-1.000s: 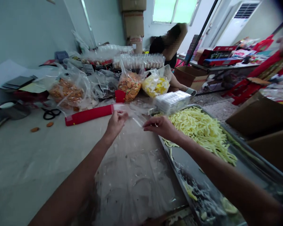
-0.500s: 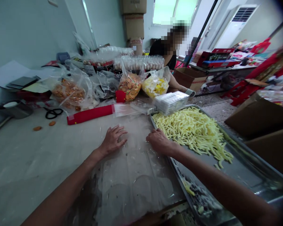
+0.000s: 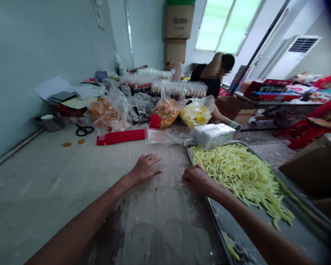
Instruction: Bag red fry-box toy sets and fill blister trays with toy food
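Note:
My left hand (image 3: 145, 169) rests palm down on the clear plastic sheet (image 3: 143, 224) over the table, its fingers spread and holding nothing. Facing it, my right hand (image 3: 197, 178) has its fingers curled in at the sheet, close to the metal tray's near left side; whatever they pinch is hidden. Pale yellow strips (image 3: 237, 169) that look like fries lie heaped in the metal tray (image 3: 223, 217). Just beyond my hands are clear flat plastic bags (image 3: 161, 137) and a stack of clear plastic packs (image 3: 213, 134).
Behind lie a red strip (image 3: 121, 137), a bag of round biscuits (image 3: 167, 110) and a bag of yellow-and-white pieces (image 3: 195, 112). Scissors (image 3: 84, 130), two loose biscuits (image 3: 67, 144) and a grey tape roll (image 3: 50, 123) are at left. Another person (image 3: 206, 77) sits at the back.
My view has tilted up and turned left, so everything sits lower and farther right. Both hands keep nearly the same pose on the sheet. The other person has raised an arm to the head.

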`<state>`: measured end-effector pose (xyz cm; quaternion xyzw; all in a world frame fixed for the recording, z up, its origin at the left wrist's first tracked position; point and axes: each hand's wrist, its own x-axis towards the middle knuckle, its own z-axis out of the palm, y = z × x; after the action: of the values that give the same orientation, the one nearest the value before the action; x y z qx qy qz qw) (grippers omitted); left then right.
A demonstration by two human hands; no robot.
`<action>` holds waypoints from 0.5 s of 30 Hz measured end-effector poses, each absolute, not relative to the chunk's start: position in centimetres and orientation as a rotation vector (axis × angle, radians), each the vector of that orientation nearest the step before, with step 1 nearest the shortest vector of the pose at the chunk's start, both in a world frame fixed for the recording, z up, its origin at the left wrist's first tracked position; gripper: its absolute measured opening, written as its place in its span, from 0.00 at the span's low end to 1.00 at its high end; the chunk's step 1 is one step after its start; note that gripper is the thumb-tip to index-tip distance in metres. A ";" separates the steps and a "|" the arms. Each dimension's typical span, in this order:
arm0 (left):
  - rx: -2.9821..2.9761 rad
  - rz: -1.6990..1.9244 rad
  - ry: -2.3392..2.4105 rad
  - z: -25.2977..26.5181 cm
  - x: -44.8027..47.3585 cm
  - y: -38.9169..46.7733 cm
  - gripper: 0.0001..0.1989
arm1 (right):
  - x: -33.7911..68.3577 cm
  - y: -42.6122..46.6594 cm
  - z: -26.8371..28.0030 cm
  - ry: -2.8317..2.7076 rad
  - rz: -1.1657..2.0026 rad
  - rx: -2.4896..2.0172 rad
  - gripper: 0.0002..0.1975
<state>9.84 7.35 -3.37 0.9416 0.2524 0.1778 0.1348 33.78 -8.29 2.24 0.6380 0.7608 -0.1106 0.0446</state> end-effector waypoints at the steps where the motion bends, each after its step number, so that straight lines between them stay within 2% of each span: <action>1: 2.735 0.541 0.710 -3.3 9.8 7.5 0.26 | 33.9 -8.3 2.0 2.330 -0.347 1.958 0.12; 4: 2.767 0.585 0.640 -2.6 9.4 7.7 0.20 | 34.5 -8.2 2.0 2.405 -0.295 2.046 0.15; 9: 2.882 0.503 0.553 -0.6 7.3 5.5 0.11 | 36.1 -9.6 3.6 2.584 -0.072 2.165 0.12; 15: 3.150 0.377 0.492 0.1 2.4 -1.2 0.04 | 41.1 -17.2 2.1 2.671 0.209 2.258 0.11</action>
<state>2.40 -1.24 0.07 0.9806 0.1532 0.1174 -0.0347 41.07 -17.18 2.12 0.6340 0.7498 0.0588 -0.1799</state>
